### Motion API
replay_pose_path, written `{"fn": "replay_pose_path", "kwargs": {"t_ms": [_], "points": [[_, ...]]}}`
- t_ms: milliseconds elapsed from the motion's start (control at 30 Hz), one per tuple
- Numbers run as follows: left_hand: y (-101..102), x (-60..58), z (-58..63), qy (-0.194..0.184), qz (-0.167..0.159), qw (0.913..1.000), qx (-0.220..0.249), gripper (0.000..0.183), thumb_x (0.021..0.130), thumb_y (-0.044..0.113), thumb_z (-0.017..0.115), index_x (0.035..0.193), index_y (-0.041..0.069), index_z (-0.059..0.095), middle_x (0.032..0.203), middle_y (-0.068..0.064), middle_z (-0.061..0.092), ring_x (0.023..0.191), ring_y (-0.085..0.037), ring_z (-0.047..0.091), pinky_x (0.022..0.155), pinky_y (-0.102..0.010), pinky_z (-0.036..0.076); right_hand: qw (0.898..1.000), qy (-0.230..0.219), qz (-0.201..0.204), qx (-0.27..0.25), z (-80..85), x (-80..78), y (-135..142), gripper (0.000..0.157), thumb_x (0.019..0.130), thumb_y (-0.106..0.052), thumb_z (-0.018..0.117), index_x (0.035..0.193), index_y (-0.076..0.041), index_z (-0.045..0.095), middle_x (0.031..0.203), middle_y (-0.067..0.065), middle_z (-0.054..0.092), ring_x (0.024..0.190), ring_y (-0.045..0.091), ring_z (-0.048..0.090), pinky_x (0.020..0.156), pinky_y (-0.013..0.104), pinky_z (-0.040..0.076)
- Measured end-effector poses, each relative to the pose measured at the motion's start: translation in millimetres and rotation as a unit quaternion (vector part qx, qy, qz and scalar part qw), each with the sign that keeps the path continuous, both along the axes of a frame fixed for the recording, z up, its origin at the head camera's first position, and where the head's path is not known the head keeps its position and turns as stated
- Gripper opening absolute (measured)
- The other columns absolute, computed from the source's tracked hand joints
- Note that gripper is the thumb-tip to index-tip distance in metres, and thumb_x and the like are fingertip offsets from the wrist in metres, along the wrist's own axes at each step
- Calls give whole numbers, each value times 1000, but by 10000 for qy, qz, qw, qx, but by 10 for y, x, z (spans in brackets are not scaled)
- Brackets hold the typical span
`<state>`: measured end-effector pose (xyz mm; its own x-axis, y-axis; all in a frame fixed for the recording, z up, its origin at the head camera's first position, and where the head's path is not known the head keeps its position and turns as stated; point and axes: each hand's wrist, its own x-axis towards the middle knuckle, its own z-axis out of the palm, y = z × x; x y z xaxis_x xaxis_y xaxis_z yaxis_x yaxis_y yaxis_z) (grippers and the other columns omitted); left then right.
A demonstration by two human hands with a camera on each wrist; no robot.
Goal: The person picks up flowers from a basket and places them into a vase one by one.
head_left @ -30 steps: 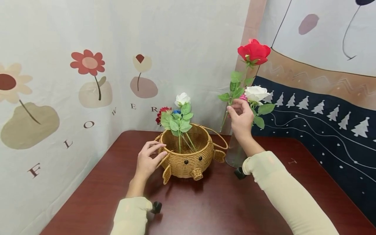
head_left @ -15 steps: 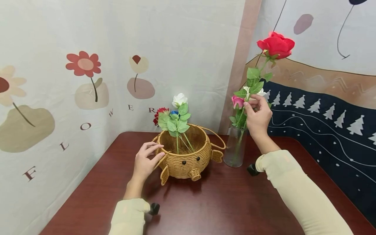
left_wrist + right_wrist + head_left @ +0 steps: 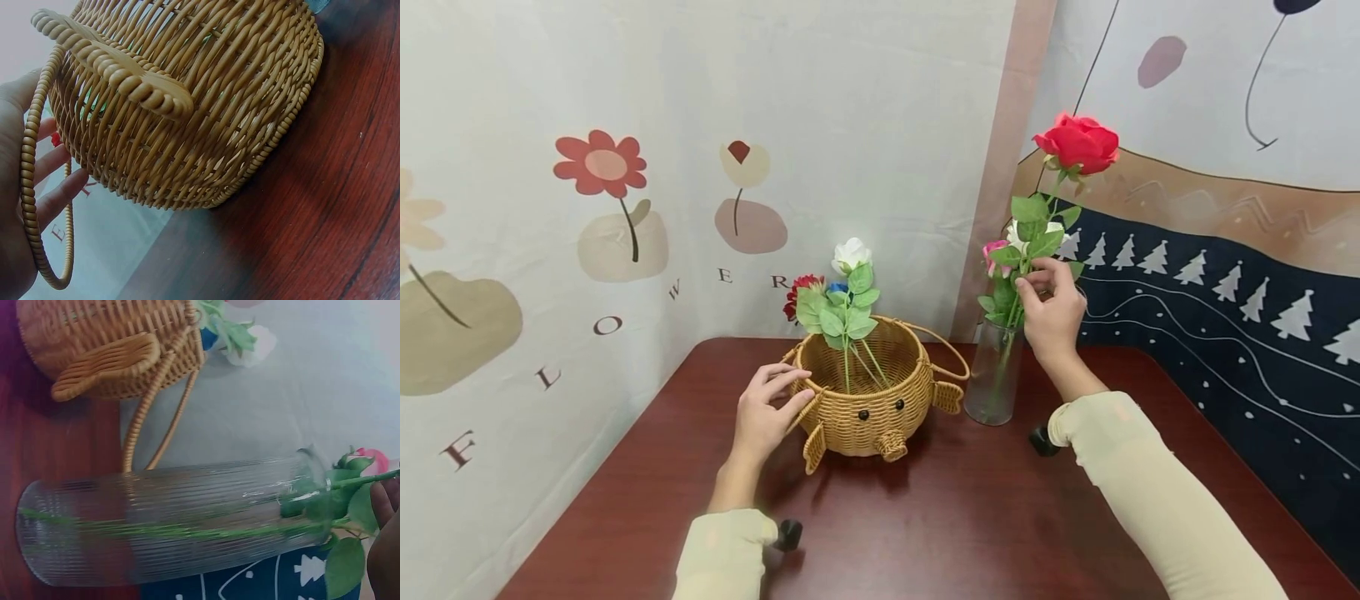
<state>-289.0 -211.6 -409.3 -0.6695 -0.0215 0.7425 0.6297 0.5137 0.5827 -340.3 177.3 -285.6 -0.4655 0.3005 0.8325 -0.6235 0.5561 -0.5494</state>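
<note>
My right hand [image 3: 1052, 317] pinches the stem of a red rose [image 3: 1078, 146] over a ribbed clear glass vase [image 3: 991, 392]. In the right wrist view, that stem [image 3: 365, 480] slants into the vase mouth. A pink rose [image 3: 996, 257] and a partly hidden white rose stand in the vase. My left hand [image 3: 763, 417] rests loosely against the rim of a wicker basket [image 3: 842, 429] with an animal face. The left wrist view shows its fingers [image 3: 61, 197] against the wicker wall, inside the loop of a handle [image 3: 30, 181].
In the basket stand a white rose [image 3: 852, 255], a dark red flower [image 3: 803, 296] and a blue bloom [image 3: 837, 288]. The brown table [image 3: 925, 533] meets a printed cloth backdrop [image 3: 880, 125] behind and at both sides.
My right hand has carried the red rose to the right and then lowered it, bringing its stem into the vase. My left hand stays at the basket.
</note>
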Motion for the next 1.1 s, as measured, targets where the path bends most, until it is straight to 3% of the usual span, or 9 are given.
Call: {"fn": "replay_pose_path", "kwargs": {"t_ms": [433,767,1000,1100], "points": [[13,14,-2,-7,-12,10000,29,26,69,27,72,94,19,68,101,7,52,86,-13,53,68,-37,48,9997,-130,-117,153,-189,23,-23,28,74,-9,66,100,-11,57,76,0,61,69,9,54,58,13,43],[10,20,3,8,-19,10000,58,25,69,26,72,94,23,67,101,7,52,86,-14,53,68,-37,48,9983,154,-510,221,-283,67,-44,16,72,-8,67,86,-7,61,62,2,54,57,9,47,52,17,37],[11,29,15,-7,-6,10000,53,25,70,27,72,94,21,68,101,8,52,86,-13,53,69,-18,46,9989,90,-391,231,-381,127,-75,16,73,-9,67,87,-7,61,64,1,55,59,8,48,52,16,39],[12,34,17,18,-14,10000,59,25,70,27,72,94,20,68,101,7,52,86,-14,53,69,-16,45,9991,36,-367,213,-420,153,-103,17,72,-9,68,88,-8,61,65,1,55,60,9,48,53,16,39]]}}
